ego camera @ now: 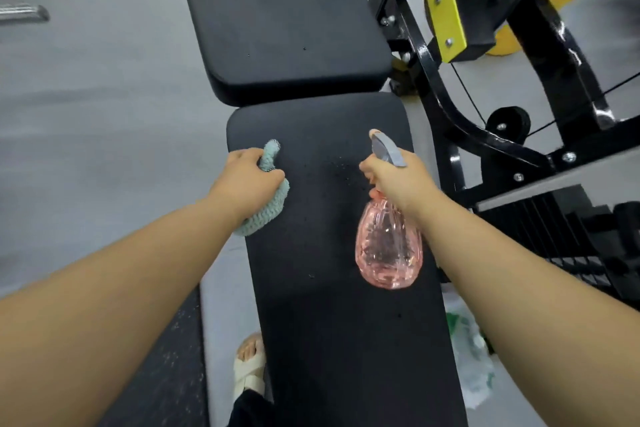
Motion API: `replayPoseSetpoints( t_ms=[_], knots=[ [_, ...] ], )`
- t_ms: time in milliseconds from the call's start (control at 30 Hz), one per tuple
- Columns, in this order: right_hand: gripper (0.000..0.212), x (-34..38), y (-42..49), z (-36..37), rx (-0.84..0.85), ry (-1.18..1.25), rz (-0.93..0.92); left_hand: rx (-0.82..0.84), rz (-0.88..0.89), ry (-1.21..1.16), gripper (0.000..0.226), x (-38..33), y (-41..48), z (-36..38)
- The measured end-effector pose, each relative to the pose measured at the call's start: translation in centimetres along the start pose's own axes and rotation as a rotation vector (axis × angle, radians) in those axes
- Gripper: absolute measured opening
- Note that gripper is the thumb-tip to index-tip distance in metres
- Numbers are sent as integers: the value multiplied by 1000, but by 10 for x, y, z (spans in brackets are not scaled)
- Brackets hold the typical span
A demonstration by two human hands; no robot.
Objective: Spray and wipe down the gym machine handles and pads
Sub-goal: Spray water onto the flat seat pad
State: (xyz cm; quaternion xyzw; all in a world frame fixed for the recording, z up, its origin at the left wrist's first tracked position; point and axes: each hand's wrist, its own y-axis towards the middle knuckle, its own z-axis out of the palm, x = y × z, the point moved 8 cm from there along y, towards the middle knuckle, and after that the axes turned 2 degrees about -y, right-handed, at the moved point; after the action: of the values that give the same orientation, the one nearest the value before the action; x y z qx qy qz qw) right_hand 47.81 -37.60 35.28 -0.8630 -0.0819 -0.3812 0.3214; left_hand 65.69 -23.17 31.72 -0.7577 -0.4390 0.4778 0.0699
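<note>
The left hand point(247, 180) curls its fingers round a soft blue-green cloth point(268, 217). The cloth is bunched up in a ball and rests on the left side of the long near pad point(332, 322).

The right hand point(398, 180) holds a pink spray bottle point(388, 250) by its thin neck. One finger reaches up by the grey spray head point(388, 149). The bottle hangs over the right side of the same pad. Small wet dots point(341, 166) sit on the pad between the two hands.

The bottle is see-through plastic and looks light. I cannot tell how full it is. Its round belly looks thin and may squash, so the neck is the best place to hold it.

The cloth is floppy, so it works best bunched up in the whole hand and pressed flat on the pad.

The pad looks firm and smooth. It should stay put when rubbed, but the wet part may be slippery.

The far pad point(280, 28) lies just past the near one.
</note>
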Motion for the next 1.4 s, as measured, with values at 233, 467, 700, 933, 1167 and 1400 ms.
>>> replayPoseSetpoints(
  t_ms=[233, 467, 700, 933, 1167, 1400],
  knots=[
    [6, 78, 44, 29, 111, 37, -13, -45, 10, 110, 40, -14, 51, -32],
    [23, 117, 77, 5, 45, 33, -150, 74, 24, 539, 47, -22, 53, -26],
    [44, 178, 105, -36, -419, 66, -295, 192, -33, 607, 36, -42, 62, -28],
    [42, 179, 140, -7, -512, 70, -282, 271, -20, 590, 16, -48, 67, -30],
    [39, 170, 154, 18, -426, -13, -264, 244, -56, 563, 37, -46, 65, -30],
    [55, 168, 160, 20, -421, -24, -272, 197, -30, 441, 45, -41, 60, -29]
  ],
)
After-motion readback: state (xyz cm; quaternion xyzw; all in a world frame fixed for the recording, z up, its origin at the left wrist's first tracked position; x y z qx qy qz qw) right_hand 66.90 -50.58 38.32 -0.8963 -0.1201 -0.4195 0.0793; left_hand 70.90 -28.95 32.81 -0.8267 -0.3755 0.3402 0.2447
